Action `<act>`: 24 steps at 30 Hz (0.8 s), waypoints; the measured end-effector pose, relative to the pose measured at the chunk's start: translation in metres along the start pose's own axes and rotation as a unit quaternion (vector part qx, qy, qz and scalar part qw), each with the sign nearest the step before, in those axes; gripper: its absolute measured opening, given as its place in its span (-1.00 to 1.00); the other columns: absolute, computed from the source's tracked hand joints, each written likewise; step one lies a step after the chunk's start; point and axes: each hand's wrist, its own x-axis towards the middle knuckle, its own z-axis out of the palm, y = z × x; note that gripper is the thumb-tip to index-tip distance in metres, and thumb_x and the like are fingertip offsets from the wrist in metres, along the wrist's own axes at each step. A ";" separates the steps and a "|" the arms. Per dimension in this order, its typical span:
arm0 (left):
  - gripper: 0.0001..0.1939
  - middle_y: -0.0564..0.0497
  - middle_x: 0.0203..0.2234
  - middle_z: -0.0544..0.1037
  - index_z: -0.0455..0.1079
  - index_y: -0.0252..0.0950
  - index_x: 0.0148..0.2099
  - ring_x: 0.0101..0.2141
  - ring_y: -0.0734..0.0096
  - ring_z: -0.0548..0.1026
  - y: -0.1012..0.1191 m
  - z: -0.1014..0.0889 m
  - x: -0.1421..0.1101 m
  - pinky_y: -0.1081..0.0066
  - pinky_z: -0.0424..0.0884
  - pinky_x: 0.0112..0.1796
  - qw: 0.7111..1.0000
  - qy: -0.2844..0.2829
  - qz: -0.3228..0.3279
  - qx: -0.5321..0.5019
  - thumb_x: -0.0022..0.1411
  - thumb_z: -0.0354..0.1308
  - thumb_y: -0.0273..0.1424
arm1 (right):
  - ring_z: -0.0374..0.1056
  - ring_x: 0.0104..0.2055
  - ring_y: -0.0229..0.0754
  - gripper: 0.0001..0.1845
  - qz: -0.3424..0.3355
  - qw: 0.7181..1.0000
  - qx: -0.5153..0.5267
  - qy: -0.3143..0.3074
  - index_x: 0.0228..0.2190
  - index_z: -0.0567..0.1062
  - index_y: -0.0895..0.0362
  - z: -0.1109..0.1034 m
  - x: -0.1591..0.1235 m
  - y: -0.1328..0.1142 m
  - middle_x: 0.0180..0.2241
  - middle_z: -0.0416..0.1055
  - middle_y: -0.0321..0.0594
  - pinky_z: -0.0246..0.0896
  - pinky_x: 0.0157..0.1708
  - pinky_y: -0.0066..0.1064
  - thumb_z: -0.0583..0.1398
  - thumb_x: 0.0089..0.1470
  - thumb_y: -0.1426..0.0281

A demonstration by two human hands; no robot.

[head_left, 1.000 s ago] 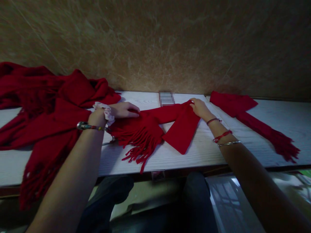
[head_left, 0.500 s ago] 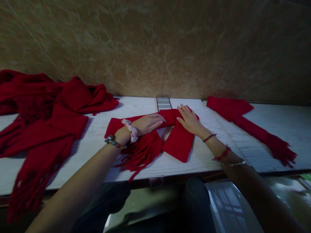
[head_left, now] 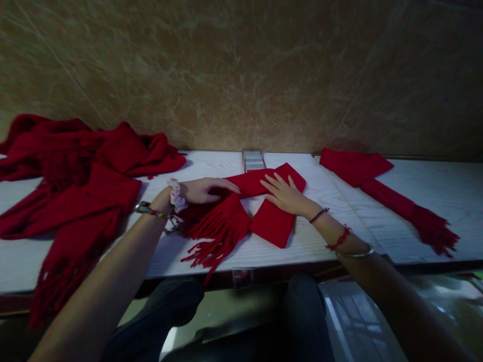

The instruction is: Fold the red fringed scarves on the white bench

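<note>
A red fringed scarf (head_left: 251, 184) lies folded at angles on the white wood-grain table. Over its left end is my left hand (head_left: 206, 190), fingers stretched out to the right and holding nothing; part of the scarf is hidden beneath it. My right hand (head_left: 285, 194) rests flat on the right fold with its fingers spread. The fringe (head_left: 211, 231) fans out toward the front edge, and a squared-off flap (head_left: 272, 223) points toward me below the right hand.
At the left, a loose heap of red scarves (head_left: 86, 171) hangs partly over the front edge of the table (head_left: 222, 260). Another folded red scarf (head_left: 350, 168) lies on the right, its fringe toward the front. A brown marbled wall (head_left: 241, 75) rises behind.
My left hand has slid left along the scarf, toward its left end. My right hand has moved slightly left and down, still flat on the fold. The fringe has shifted a little.
</note>
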 end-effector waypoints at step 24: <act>-0.78 0.05 -0.61 0.39 0.44 -0.39 -0.43 -0.48 0.43 0.30 0.039 0.006 0.067 0.44 0.20 -0.40 0.928 0.265 -0.260 -0.007 0.08 0.09 -0.32 | 0.30 -0.26 -0.16 -0.91 -0.170 0.930 0.308 0.102 -0.47 0.53 0.09 -0.040 -0.008 0.020 -0.39 0.42 -0.23 0.17 -0.16 -0.24 0.20 -0.04 0.37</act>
